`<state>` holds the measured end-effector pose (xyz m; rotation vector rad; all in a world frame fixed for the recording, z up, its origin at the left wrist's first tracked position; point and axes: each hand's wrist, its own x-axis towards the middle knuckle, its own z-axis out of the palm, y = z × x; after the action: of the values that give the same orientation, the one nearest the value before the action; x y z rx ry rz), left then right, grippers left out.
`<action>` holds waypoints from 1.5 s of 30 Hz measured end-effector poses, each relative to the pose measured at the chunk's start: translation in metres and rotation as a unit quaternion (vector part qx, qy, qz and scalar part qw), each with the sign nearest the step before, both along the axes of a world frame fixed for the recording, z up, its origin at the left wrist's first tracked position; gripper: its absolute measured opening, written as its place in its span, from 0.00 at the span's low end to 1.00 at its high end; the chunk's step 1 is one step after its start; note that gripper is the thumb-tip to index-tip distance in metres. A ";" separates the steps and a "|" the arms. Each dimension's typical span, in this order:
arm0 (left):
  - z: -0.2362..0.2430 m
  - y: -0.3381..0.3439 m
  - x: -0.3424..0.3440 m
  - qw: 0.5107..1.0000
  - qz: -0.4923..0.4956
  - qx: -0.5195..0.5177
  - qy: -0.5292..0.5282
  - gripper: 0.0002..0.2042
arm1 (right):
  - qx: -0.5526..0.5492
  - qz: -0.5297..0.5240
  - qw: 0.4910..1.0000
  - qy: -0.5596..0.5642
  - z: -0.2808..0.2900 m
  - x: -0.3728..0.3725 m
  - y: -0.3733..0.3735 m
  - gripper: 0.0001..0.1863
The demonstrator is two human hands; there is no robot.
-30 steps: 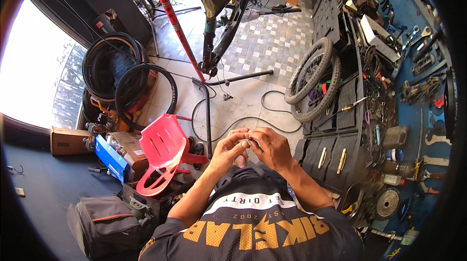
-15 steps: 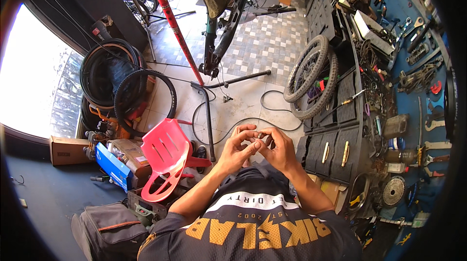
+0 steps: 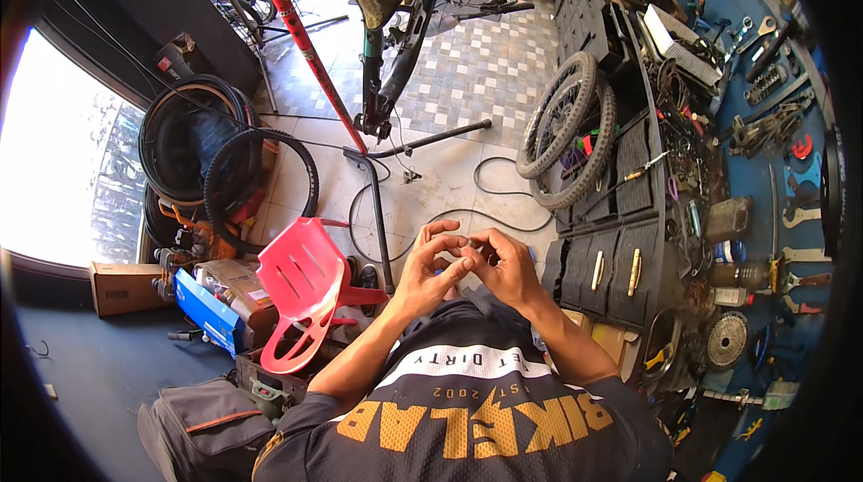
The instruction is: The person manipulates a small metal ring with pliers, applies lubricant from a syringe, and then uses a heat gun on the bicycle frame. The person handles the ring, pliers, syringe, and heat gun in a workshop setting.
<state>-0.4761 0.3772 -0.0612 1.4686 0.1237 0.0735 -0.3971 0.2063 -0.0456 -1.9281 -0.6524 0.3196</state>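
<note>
In front of my chest, both hands are raised and meet at the fingertips. My right hand [image 3: 507,272] pinches a small dark part [image 3: 471,246] between thumb and fingers; it is too small to name. My left hand [image 3: 430,270] has its fingers curled toward that same part, with the thumb and fingertips close to or on it. What lies between the left fingertips is mostly hidden. A red plastic chair [image 3: 306,268] stands to the left, below the hands' level.
A bike frame [image 3: 388,59] hangs on a repair stand with a red post [image 3: 310,50]. Tyres [image 3: 193,145] are piled left. Knobbly wheels [image 3: 568,136] lean against dark drawers [image 3: 598,280] on the right, beside a tool-covered blue bench. A cable [image 3: 476,203] trails over the floor.
The view has shifted slightly, moving the surroundings a little to the left. The left fingers have opened slightly around the small part; the right hand still pinches it.
</note>
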 end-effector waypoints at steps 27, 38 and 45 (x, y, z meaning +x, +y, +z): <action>-0.016 -0.029 0.051 0.987 -0.112 -0.100 0.047 0.18 | -0.007 -0.138 0.988 -0.075 -0.016 0.008 -0.040 0.14; -0.019 -0.110 0.130 0.965 -0.259 -0.011 0.028 0.21 | 0.000 -0.208 0.972 0.109 -0.018 0.033 -0.135 0.14; -0.016 -0.189 0.191 0.918 -0.354 -0.125 0.125 0.23 | 0.166 -0.344 0.923 0.052 -0.021 0.071 -0.198 0.14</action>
<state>-0.2848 0.1886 -0.0767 1.1858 -0.1923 -0.6991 -0.3259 0.0079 -0.0669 -1.6724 0.0680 -0.1311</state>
